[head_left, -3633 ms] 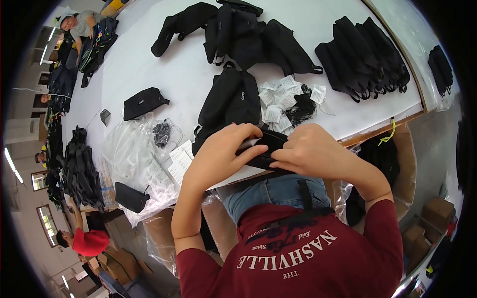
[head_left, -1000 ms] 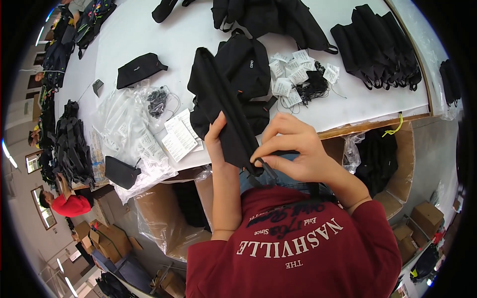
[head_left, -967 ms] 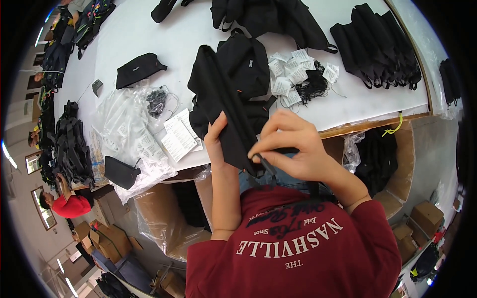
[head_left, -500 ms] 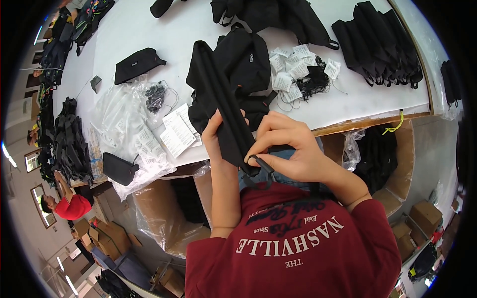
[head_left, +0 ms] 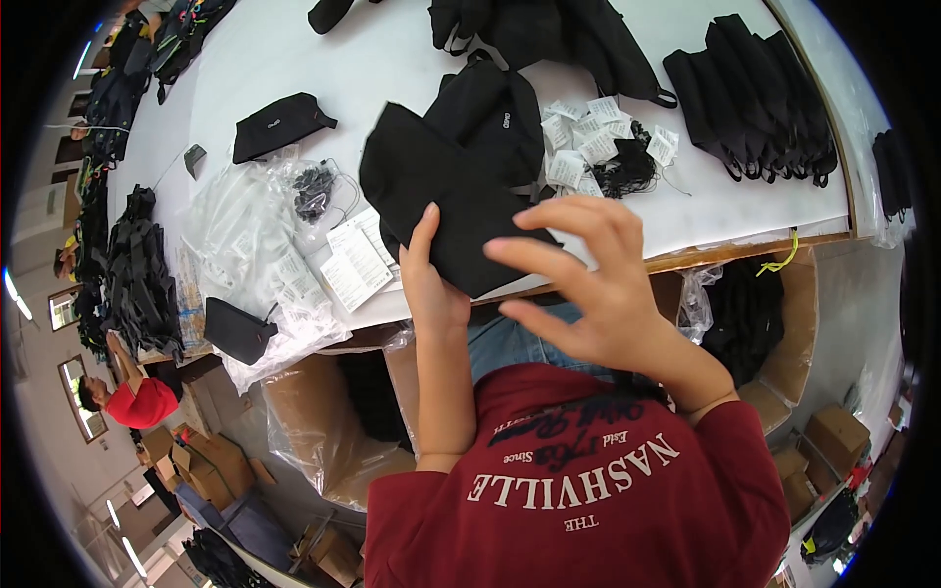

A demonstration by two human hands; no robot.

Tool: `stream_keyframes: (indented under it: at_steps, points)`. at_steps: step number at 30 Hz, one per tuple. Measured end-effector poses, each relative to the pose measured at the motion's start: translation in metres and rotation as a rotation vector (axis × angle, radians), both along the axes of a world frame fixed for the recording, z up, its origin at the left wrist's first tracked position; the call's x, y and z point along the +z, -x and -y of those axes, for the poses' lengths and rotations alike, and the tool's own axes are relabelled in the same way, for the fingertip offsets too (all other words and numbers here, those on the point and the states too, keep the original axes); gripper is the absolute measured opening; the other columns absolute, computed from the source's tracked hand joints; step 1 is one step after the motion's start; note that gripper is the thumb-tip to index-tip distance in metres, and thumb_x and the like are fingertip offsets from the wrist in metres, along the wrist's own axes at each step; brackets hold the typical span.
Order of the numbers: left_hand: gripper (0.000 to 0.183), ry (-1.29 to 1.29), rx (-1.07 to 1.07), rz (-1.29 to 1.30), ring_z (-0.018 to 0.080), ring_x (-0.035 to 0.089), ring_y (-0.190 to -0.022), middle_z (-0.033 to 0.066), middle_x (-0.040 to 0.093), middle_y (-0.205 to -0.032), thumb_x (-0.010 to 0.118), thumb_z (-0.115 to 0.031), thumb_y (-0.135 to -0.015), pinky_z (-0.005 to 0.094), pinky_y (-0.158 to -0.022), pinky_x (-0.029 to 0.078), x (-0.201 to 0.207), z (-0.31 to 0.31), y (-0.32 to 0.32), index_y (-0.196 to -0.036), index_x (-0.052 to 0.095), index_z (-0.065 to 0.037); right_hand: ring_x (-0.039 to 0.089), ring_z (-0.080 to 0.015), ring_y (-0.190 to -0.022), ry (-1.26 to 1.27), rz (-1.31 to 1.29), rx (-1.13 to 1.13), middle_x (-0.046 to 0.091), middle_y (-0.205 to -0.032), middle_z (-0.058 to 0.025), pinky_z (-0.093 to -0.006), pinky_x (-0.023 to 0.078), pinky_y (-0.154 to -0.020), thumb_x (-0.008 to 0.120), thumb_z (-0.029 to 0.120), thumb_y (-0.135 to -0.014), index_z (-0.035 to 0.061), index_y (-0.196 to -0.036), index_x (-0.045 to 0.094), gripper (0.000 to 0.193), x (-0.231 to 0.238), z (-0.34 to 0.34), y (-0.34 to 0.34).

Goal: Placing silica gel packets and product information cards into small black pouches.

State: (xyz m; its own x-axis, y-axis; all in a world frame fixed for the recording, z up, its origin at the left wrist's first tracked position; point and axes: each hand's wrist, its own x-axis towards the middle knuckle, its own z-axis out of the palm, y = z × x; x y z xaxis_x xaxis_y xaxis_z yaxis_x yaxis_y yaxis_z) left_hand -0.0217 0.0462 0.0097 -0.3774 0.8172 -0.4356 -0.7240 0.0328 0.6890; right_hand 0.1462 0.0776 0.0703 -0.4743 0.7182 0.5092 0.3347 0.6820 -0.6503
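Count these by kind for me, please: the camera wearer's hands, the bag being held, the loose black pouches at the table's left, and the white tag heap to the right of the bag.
Hands, left hand and right hand: 2
Held bag: 1
Pouches, upper pouch and lower pouch: 2
Tag heap: 1
Total: 6

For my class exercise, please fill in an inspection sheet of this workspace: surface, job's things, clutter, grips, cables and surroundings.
Surface: white tabletop with a wooden front edge.
Job's things: black fabric pouch, held near the front edge; black bag lying behind it; overlapping black fabric pieces at right.
Clutter: clear plastic bags, paper sheets, white tags with black strings.
Grips: left grip holds the pouch; right grip open beside it, contact unclear.
Cables: a thin pale line at upper left may be one.
Surroundings: cardboard boxes below the table; co-worker in red at left.
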Motion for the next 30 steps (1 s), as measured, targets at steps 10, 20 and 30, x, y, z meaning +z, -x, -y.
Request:
stream_keyframes:
  at_steps: [10,20,30]
  points:
    - [0.077,-0.157,-0.127,-0.782,0.0234,0.053,-0.111,0.0136,0.044,-0.135,0.070,-0.022,-0.080,0.0342,-0.096,0.041,0.001,0.029,0.021,-0.141,0.027,-0.004,0.061,-0.0266,-0.096,0.521,-0.120,0.183,0.058,-0.113,-0.0095,-0.0310,0.047,-0.087,0.069,0.002,-0.068,0.0070,-0.121,0.054,0.055,-0.011,-0.028,-0.025]
    - [0.039,-0.349,-0.277,-1.019,0.0156,0.052,-0.083,0.0067,0.055,-0.092,0.074,0.007,-0.061,0.0243,-0.075,0.040,0.021,0.027,0.047,-0.099,0.068,0.001,0.058,-0.0160,-0.084,0.400,-0.180,0.245,0.061,-0.098,-0.0063,-0.0239,0.043,-0.069,0.074,0.000,-0.064,0.0070,-0.099,0.066,0.037,-0.014,-0.042,-0.028]
    - [0.040,-0.358,-0.538,-1.240,0.0195,0.051,-0.081,0.0076,0.053,-0.089,0.079,-0.031,-0.064,0.0289,-0.071,0.040,0.028,0.029,0.056,-0.090,0.071,-0.001,0.047,-0.0029,-0.055,0.860,0.022,0.395,0.061,-0.078,0.0006,-0.0201,0.032,-0.049,0.078,0.012,-0.072,0.0062,-0.090,0.068,0.022,-0.016,-0.054,-0.058]
